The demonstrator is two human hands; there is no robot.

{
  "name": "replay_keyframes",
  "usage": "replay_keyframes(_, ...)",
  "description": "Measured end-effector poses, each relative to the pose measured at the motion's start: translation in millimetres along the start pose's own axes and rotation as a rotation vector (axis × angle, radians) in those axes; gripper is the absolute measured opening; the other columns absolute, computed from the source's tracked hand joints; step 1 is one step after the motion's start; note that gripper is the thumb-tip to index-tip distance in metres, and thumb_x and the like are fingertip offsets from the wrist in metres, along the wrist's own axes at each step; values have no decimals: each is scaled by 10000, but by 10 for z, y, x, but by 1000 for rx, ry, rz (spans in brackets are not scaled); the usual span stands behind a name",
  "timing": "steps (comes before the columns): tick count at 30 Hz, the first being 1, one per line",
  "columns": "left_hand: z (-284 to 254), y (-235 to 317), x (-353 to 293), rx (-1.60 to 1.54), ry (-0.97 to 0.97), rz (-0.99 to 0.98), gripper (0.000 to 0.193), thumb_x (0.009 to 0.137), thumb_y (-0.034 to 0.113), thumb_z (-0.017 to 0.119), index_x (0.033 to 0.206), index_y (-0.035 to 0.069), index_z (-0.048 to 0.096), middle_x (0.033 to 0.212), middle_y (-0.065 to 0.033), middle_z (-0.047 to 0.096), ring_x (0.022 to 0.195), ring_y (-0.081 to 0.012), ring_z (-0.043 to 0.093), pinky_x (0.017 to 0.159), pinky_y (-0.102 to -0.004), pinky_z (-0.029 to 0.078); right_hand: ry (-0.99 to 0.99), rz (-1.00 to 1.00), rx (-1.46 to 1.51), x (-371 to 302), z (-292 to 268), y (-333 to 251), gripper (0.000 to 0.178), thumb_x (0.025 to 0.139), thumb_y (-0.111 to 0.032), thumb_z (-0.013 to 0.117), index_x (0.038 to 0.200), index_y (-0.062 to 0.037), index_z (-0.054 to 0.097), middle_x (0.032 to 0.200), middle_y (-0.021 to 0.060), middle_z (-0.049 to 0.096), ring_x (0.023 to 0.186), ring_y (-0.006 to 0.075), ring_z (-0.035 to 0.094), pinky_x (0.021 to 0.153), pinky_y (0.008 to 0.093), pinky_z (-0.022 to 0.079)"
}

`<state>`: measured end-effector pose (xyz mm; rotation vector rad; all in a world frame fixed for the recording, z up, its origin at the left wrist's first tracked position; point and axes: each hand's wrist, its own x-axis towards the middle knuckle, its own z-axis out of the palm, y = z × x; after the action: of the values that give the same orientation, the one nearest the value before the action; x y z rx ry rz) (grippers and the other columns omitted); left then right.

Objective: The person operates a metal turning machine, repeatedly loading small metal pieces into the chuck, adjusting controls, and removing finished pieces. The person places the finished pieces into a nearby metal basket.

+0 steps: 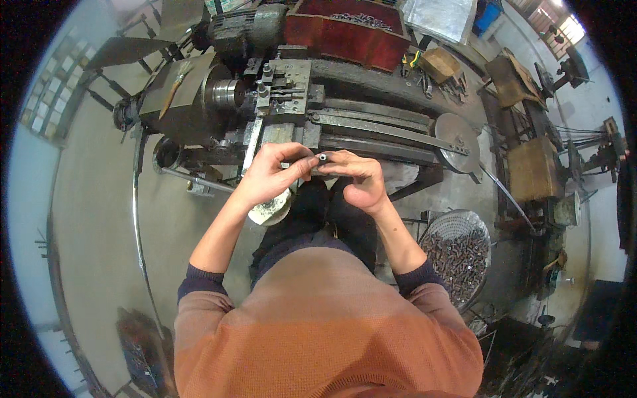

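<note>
pinching a small dark cylindrical part (pixel 322 158) at chest height before the lathe (pixel 279 93), the left hand (pixel 269 174) and right hand (pixel 358 178) both close fingertips on it, its round end facing up between them, neither hand nearer.

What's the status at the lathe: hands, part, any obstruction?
Left hand and right hand pinch small metal part together. Held above lathe. Nothing between them.

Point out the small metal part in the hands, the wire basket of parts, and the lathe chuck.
Metal part (pixel 322 158), head view, its round end between the fingertips.
Wire basket (pixel 479 229), head view, its right rim.
Lathe chuck (pixel 225 93), head view, its shiny cylindrical side.
</note>
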<state>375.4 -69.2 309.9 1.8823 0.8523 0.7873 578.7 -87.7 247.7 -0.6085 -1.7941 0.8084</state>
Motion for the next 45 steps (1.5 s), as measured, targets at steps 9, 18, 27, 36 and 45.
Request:
replay_keyframes(9,174,-97,-196,-4,10,-159,222,854,192,580,826,-24,629,652,-46,614,582,-90,574,543,-227,452,-79,-167,-399,-13,107,-245,409,466,-51,540,863,-12,634,958,142,612,827,321,576,715,344,489)
replay_keyframes(18,501,-388,-414,-1146,-44,-252,284,910,242,475,868,-23,570,602,-122,582,570,-241,608,649,-347,522,66,-180,-293,-108,218,-410,415,482,-55,549,887,-29,638,982,128,606,898,319,561,799,375,454)
replay_keyframes(27,627,-419,-382,-1306,-101,-259,266,910,249,467,894,-6,540,599,-120,562,561,-258,592,685,-385,513,141,-95,-315,-185,215,-412,439,439,18,524,856,-12,660,939,149,625,883,313,587,800,366,464)
replay_keyframes(36,269,-348,-267,-739,142,-426,229,881,154,523,967,-54,562,699,-96,598,623,-181,607,625,-289,497,85,-54,-322,-20,-133,-158,406,470,-42,507,844,-27,665,877,141,617,809,302,579,743,339,468)
replay_keyframes(45,-808,-1389,-852,62,855,-393,205,837,6,466,1010,-65,551,777,-49,588,645,-107,565,585,-230,449,9,-102,-771,1047,-1515,805,265,550,-102,604,807,-85,663,879,116,616,845,293,576,762,363,476)
